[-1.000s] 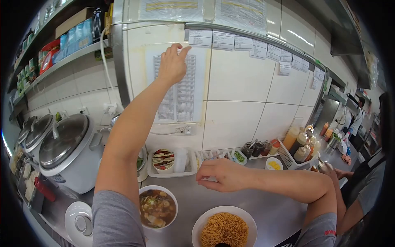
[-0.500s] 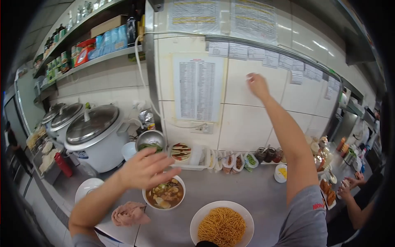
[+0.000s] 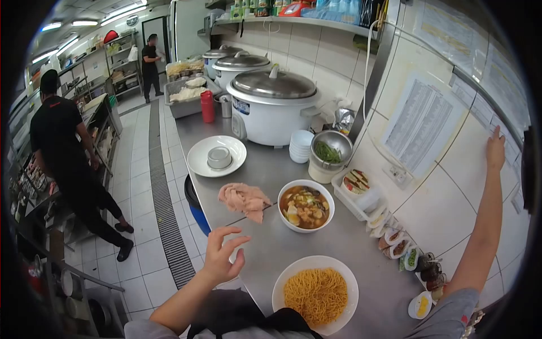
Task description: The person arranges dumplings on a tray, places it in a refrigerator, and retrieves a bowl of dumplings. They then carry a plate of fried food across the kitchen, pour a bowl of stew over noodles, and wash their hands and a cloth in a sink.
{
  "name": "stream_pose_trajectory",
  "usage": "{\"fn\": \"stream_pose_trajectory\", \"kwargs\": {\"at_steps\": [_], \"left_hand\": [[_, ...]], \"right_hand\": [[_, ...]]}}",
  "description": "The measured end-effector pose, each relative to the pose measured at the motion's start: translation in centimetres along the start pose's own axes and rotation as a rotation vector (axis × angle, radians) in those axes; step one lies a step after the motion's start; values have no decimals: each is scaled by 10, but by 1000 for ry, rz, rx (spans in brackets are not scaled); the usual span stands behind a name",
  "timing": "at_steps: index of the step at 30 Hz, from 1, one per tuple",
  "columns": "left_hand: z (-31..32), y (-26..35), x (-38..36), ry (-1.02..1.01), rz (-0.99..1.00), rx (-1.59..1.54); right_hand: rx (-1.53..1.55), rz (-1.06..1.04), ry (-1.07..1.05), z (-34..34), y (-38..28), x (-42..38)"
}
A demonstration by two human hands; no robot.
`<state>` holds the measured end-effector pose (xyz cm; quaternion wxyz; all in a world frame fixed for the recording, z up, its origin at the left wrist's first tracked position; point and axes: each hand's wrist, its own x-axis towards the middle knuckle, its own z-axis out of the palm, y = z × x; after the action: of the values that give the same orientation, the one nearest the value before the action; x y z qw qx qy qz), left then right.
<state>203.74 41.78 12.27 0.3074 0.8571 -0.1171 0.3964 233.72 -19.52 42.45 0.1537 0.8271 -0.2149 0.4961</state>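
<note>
My left hand hovers over the counter's near edge, its fingers curled but apart, holding nothing. My right hand is raised to the wall at the far right, fingers pointing up against the row of paper slips; no held thing shows in it. Below, a white plate of fried noodles sits on the steel counter close to my body. Behind it stands a white bowl of brown soup with egg and meat pieces. A crumpled pink cloth lies left of the bowl.
A white plate with a metal mould stands near the counter's left edge, before large rice cookers. Small tubs of toppings line the wall beside a metal bowl of greens. Two people in black stand across the aisle.
The view has swung left, bringing the aisle and people into sight. My left hand has moved from above the soup bowl toward me. My right hand has reached up to the paper slips.
</note>
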Motion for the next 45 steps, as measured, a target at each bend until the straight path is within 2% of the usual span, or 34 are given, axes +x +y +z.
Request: {"fn": "stream_pose_trajectory", "kwargs": {"at_steps": [3,6,8,10,13,15,17,19,21,22,23,24,25,26,27,28,29,31,32,33,34,35,36,37,38,39,40,41,42,44,45], "left_hand": [[2,7,-20,9,-109,-39],[10,13,-31,6,-147,-81],[15,18,-32,-6,-122,-96],[21,25,-33,-7,-117,-130],[28,33,-33,-23,-96,-169],[35,34,-30,-29,-110,-213],[49,34,-24,-60,-180,-395],[71,32,-16,-95,-221,-500],[91,28,-14,-161,-335,-693],[94,37,-5,-174,-442,-894],[95,48,6,-190,-562,-1087],[98,54,16,-183,-563,-1240],[101,61,22,-162,-570,-1387],[101,70,22,-212,-582,-1407],[99,76,21,-187,-648,-1443],[99,80,18,-148,-714,-1473],[104,74,11,-168,-720,-1480],[100,48,-9,-169,-893,-1268],[95,39,-14,-165,-891,-1263],[90,30,-19,-160,-919,-1313],[84,24,-23,-152,-948,-1364],[79,20,-26,-139,-942,-1363],[74,16,-27,-182,-946,-1337],[68,13,-27,-204,-944,-1307],[60,13,-28,-241,-906,-1244],[62,5,-35,-193,-941,-1141],[61,1,-36,-205,-979,-1117],[61,-3,-35,-219,-1018,-1098],[63,-8,-29,-141,-995,-1081],[71,-13,-15,-62,-995,-1098],[78,-16,0,-8,-982,-1085]], "right_hand": [[-28,-95,57,16,8,-4],[-33,-183,20,38,3,-24],[-2,-246,79,40,-5,-51],[-21,-268,-52,32,-16,-80],[34,-238,-108,21,-32,-110],[180,-127,-179,24,-42,-122],[397,-143,-6,8,-65,-140],[549,-173,-30,-14,-94,-161],[906,-304,32,-33,-128,-191],[914,-291,-154,-67,-149,-216],[1257,-248,-127,-94,-174,-257],[1375,-469,-176,-129,-188,-298],[1067,-823,-147,-168,-194,-335],[1163,-941,-122,-187,-198,-370],[1431,-882,-234,-202,-203,-407],[1284,-1094,-205,-223,-194,-424],[1272,-1080,-215,-215,-191,-425],[1500,-889,-278,-196,-192,-430],[1560,-809,-277,-153,-190,-423],[1121,-894,-231,-123,-181,-402],[981,-680,-418,-77,-170,-389],[735,-634,-488,-28,-153,-379],[411,-581,-715,4,-134,-370],[346,-513,-594,20,-119,-372],[315,-503,-522,64,-104,-386],[364,-572,-389,107,-91,-395],[245,-591,-675,88,-99,-377],[392,-536,-595,83,-109,-369],[498,-429,-486,78,-119,-364],[1087,-242,-806,14,-156,-330],[1283,-235,-986,-31,-173,-314]]}}
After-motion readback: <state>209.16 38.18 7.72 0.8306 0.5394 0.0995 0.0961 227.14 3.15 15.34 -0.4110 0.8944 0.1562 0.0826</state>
